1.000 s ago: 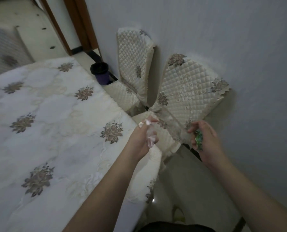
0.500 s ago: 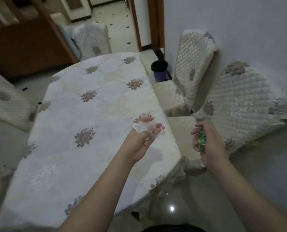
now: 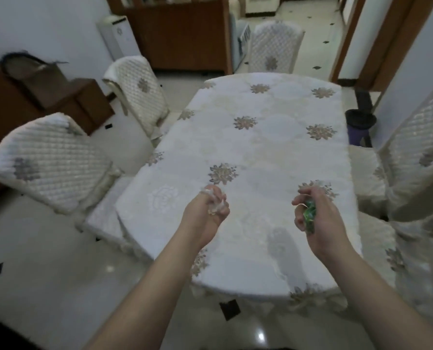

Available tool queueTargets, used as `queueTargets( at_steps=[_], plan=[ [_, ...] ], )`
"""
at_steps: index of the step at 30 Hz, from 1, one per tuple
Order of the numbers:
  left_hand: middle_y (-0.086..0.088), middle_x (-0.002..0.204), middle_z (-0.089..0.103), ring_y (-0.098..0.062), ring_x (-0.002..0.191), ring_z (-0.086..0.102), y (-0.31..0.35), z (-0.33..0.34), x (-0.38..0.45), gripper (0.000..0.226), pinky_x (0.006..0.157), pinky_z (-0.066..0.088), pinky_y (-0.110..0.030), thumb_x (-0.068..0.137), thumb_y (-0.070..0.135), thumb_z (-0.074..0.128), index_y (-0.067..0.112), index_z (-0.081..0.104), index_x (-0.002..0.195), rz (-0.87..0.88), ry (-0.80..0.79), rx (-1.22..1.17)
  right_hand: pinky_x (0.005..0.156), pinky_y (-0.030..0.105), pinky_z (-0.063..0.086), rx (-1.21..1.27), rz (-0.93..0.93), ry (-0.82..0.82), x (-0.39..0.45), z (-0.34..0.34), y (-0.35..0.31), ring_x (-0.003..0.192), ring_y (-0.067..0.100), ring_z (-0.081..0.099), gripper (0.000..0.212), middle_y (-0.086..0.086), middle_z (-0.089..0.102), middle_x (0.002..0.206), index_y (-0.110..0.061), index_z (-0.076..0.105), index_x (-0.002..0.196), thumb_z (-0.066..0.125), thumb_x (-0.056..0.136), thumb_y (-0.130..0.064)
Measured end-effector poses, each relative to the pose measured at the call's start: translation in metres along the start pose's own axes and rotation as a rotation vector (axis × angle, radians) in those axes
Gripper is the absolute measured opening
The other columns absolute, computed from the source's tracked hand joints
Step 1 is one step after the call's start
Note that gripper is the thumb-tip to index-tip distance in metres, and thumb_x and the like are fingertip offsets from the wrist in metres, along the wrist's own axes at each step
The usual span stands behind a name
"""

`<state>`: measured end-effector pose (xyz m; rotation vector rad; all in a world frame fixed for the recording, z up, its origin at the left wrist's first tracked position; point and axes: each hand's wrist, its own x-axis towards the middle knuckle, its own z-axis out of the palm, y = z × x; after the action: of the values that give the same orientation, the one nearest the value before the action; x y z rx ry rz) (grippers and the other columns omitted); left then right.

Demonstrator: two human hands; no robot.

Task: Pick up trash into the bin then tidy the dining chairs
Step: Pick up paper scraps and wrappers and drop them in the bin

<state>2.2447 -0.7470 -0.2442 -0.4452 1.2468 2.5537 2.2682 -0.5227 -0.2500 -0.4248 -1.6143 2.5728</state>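
My left hand [image 3: 205, 213] is closed around crumpled white tissue [image 3: 214, 202] above the near end of the dining table [image 3: 260, 147]. A crumpled green wrapper [image 3: 309, 213] sits in my right hand [image 3: 316, 218], fingers curled round it, over the table's near right part. A small purple bin [image 3: 360, 127] with a dark liner stands on the floor at the table's far right corner. Quilted cream dining chairs stand around the table: two on the left [image 3: 46, 162] [image 3: 139, 92], one at the far end [image 3: 273, 46], and two on the right [image 3: 417, 157].
The table carries a white cloth with flower motifs. A brown sideboard [image 3: 33, 102] stands at the left wall and a wooden partition [image 3: 180, 34] behind the table. A doorway with a brown frame [image 3: 349, 39] opens at the far right. The floor is glossy tile.
The view has swung left from the wall and right-hand chairs to the whole table. Both hands stayed closed on their trash and now hang over the table's near end.
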Motion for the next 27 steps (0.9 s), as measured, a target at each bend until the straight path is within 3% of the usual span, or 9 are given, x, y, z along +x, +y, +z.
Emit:
queueTargets(
  at_steps=[4, 9, 14, 18, 21, 25, 27],
  plan=[
    [-0.011, 0.079, 0.044, -0.022, 0.064, 0.037, 0.046, -0.061, -0.017, 0.009, 0.054, 0.039, -0.026, 0.071, 0.009, 0.043, 0.006, 0.05, 0.066, 0.066, -0.077, -0.17, 0.039, 0.022, 0.026, -0.021, 0.068, -0.084, 0.001, 0.077, 0.024, 0.042, 0.016, 0.036, 0.025, 0.004, 0.059, 0.07, -0.014, 0.06, 0.085, 0.042, 0.1, -0.024],
    [-0.01, 0.084, 0.043, -0.022, 0.068, 0.038, 0.105, -0.14, -0.039, 0.028, 0.061, 0.035, -0.027, 0.072, 0.035, 0.054, 0.008, 0.051, 0.076, 0.096, -0.136, -0.255, 0.038, 0.021, 0.025, -0.023, 0.156, -0.211, -0.009, 0.174, 0.067, 0.04, 0.016, 0.034, 0.023, 0.006, 0.057, 0.071, -0.012, 0.059, 0.087, 0.042, 0.099, -0.021],
    [-0.007, 0.078, 0.045, -0.02, 0.067, 0.04, 0.145, -0.206, -0.056, 0.047, 0.056, 0.029, -0.026, 0.066, 0.054, 0.071, 0.013, 0.047, 0.067, 0.136, -0.014, -0.243, 0.039, 0.024, 0.023, -0.028, 0.234, -0.329, -0.021, 0.249, 0.109, 0.041, 0.016, 0.034, 0.024, 0.006, 0.058, 0.071, -0.012, 0.059, 0.088, 0.043, 0.1, -0.025],
    [-0.002, 0.071, 0.047, -0.008, 0.054, 0.036, 0.158, -0.239, -0.072, 0.028, 0.043, 0.022, -0.015, 0.085, 0.035, 0.06, 0.017, 0.046, 0.068, 0.18, 0.192, -0.261, 0.049, 0.033, 0.015, -0.073, 0.298, -0.419, -0.031, 0.289, 0.134, 0.04, 0.017, 0.033, 0.028, 0.005, 0.057, 0.073, -0.011, 0.059, 0.09, 0.043, 0.1, -0.032],
    [0.0, 0.068, 0.049, -0.004, 0.046, 0.038, 0.163, -0.259, -0.082, 0.019, 0.035, 0.019, -0.011, 0.087, 0.026, 0.055, 0.018, 0.042, 0.075, 0.251, 0.273, -0.293, 0.045, 0.029, 0.017, -0.063, 0.359, -0.465, -0.032, 0.314, 0.146, 0.04, 0.015, 0.034, 0.029, 0.005, 0.056, 0.071, -0.012, 0.058, 0.089, 0.042, 0.099, -0.033],
    [-0.001, 0.072, 0.048, -0.006, 0.046, 0.044, 0.167, -0.284, -0.094, 0.015, 0.036, 0.031, -0.012, 0.085, 0.021, 0.06, 0.022, 0.046, 0.081, 0.32, 0.443, -0.235, 0.039, 0.022, 0.023, 0.007, 0.485, -0.507, -0.027, 0.343, 0.161, 0.043, 0.013, 0.036, 0.026, 0.003, 0.056, 0.069, -0.014, 0.057, 0.088, 0.047, 0.097, -0.036],
    [0.0, 0.073, 0.05, -0.007, 0.049, 0.047, 0.17, -0.292, -0.102, 0.009, 0.043, 0.041, -0.016, 0.09, 0.017, 0.059, 0.021, 0.054, 0.095, 0.329, 0.56, -0.154, 0.037, 0.021, 0.025, 0.022, 0.559, -0.541, -0.027, 0.358, 0.169, 0.044, 0.012, 0.038, 0.026, 0.001, 0.055, 0.068, -0.015, 0.057, 0.088, 0.047, 0.096, -0.037]
  ],
)
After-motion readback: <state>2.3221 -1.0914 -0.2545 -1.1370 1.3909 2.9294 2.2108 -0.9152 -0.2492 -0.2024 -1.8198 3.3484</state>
